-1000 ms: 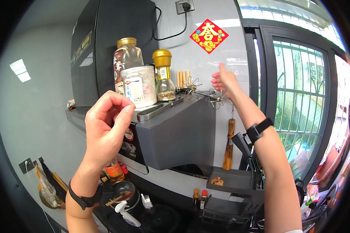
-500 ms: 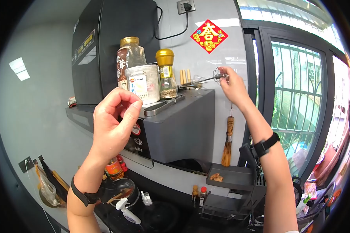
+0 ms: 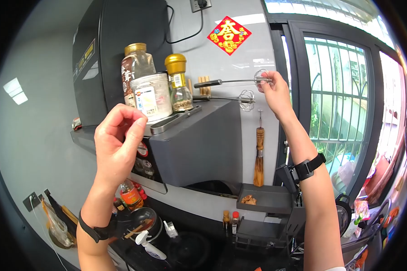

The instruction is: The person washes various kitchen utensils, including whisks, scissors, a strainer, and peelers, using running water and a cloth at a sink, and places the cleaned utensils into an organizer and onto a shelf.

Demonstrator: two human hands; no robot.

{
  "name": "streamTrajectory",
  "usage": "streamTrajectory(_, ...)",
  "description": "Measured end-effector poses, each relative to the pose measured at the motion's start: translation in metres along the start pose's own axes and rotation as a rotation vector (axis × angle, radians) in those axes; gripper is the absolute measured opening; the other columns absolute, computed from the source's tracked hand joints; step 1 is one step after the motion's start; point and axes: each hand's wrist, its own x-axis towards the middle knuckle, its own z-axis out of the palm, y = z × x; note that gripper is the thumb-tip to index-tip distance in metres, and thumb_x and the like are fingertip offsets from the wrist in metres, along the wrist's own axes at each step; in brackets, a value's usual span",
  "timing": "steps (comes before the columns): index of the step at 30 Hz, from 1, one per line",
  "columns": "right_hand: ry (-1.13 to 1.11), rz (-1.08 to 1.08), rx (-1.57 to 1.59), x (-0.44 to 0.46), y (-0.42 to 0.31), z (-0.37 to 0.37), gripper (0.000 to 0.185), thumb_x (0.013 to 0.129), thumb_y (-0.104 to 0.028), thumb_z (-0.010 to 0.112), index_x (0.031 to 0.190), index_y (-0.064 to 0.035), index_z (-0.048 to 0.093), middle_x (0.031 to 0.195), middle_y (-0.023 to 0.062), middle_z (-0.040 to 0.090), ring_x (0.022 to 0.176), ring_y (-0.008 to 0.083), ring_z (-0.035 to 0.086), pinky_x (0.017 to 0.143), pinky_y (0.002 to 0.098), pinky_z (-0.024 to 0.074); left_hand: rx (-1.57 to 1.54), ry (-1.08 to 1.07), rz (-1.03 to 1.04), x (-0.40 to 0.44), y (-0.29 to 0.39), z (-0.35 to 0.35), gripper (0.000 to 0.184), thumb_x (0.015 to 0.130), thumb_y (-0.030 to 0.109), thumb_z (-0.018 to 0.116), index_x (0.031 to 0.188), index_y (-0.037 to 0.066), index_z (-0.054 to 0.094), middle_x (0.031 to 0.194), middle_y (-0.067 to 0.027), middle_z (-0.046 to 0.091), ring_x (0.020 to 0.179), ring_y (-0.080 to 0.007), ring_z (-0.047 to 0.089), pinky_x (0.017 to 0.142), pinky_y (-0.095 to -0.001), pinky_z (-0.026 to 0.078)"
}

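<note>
Two wire whisks, one held up high and one low.
The top whisk (image 3: 209, 84) had a dark handle, a long thin rod and round wire loops, and it lay almost flat in the air with its loops in the right hand (image 3: 274, 92). The lower whisk (image 3: 226, 98) looked much the same, just under it, and its loops stuck out past the edge of the big dark box (image 3: 199, 140).
</note>
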Motion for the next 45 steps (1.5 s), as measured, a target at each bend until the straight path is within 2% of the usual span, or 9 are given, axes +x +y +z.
streamTrajectory(11,-0.121,0.049,-0.192,0.009,-0.004,0.037,0.018,0.08,-0.008,0.055,0.097,-0.0021,0.054,0.095,0.0143,0.063,0.09,0.028,0.06,0.078,0.0355,0.0457,0.05,0.002,0.009,0.002,0.002,0.001,0.005,0.085,0.003,0.053,0.083,-0.001,0.052,0.079,0.0014,0.048,0.068,-0.0032,0.043,0.06,-0.0169,0.035)
streamTrajectory(18,-0.538,0.252,-0.22,0.025,0.019,0.06,0.058,0.083,-0.033,0.053,0.121,0.0097,0.041,0.11,0.0255,0.055,0.097,0.0319,0.057,0.084,0.0382,0.0435,0.068,0.029,0.018,0.001,0.002,0.005,0.007,0.085,0.006,0.052,0.081,0.001,0.052,0.079,0.0018,0.047,0.064,-0.0024,0.038,0.056,-0.017,0.03)
streamTrajectory(21,-0.304,0.174,-0.275,0.018,0.028,0.065,0.07,0.084,-0.038,0.05,0.127,0.0125,0.03,0.121,0.0273,0.046,0.104,0.0338,0.054,0.086,0.0383,0.0427,0.052,0.017,0.026,0.001,0.001,0.003,0.005,0.085,0.002,0.053,0.083,-0.002,0.052,0.08,0.001,0.048,0.067,-0.0029,0.043,0.059,-0.0167,0.035)
streamTrajectory(25,-0.31,0.409,-0.153,-0.002,-0.019,0.041,0.075,0.081,-0.033,0.057,0.132,0.0091,0.022,0.126,0.0262,0.043,0.109,0.0342,0.051,0.089,0.0369,0.0419,0.063,0.037,0.031,0.001,0.001,0.004,0.008,0.085,0.006,0.052,0.08,0.0,0.052,0.08,0.0011,0.047,0.064,-0.0028,0.038,0.056,-0.0172,0.03)
streamTrajectory(27,-0.507,0.467,-0.143,-0.011,-0.032,0.028,0.076,0.076,-0.026,0.064,0.132,0.0068,0.025,0.125,0.0268,0.044,0.11,0.0356,0.05,0.09,0.0367,0.0415,0.065,0.036,0.041,0.001,0.0,0.004,0.008,0.085,0.006,0.052,0.08,-0.001,0.052,0.08,0.001,0.047,0.064,-0.0028,0.038,0.056,-0.0174,0.03)
streamTrajectory(30,-0.434,0.344,-0.317,0.006,0.02,0.038,0.074,0.078,-0.014,0.063,0.137,-0.0018,0.019,0.114,0.0202,0.051,0.098,0.0222,0.055,0.078,0.0288,0.0461,0.049,0.031,0.033,0.001,0.001,0.004,0.008,0.085,0.005,0.053,0.08,-0.001,0.052,0.08,0.0008,0.048,0.065,-0.0031,0.039,0.057,-0.0174,0.03)
streamTrajectory(33,-0.425,0.176,-0.227,0.013,0.041,0.043,0.072,0.073,-0.013,0.064,0.131,0.0031,0.024,0.114,0.0261,0.05,0.1,0.0358,0.054,0.086,0.038,0.0433,0.054,0.022,0.029,0.001,0.001,0.003,0.007,0.085,0.005,0.053,0.081,-0.001,0.052,0.081,0.0004,0.048,0.067,-0.0036,0.04,0.058,-0.0173,0.031)
streamTrajectory(39,-0.435,0.3,0.096,-0.016,0.024,0.043,0.069,0.068,-0.003,0.056,0.13,0.0004,0.025,0.109,0.019,0.053,0.101,0.0265,0.053,0.085,0.033,0.0417,0.045,0.031,0.03,0.001,0.0,0.003,0.005,0.085,0.002,0.054,0.082,-0.002,0.053,0.078,0.0011,0.049,0.063,-0.002,0.043,0.055,-0.0166,0.035)
streamTrajectory(45,-0.487,0.324,0.001,-0.017,0.022,0.039,0.087,0.066,-0.018,0.058,0.138,0.0005,0.014,0.127,0.0241,0.039,0.111,0.0269,0.046,0.093,0.032,0.0357,0.043,0.032,0.025,0.001,0.001,0.003,0.006,0.084,0.002,0.055,0.081,-0.001,0.053,0.076,0.0018,0.048,0.061,-0.0016,0.042,0.054,-0.0163,0.035)
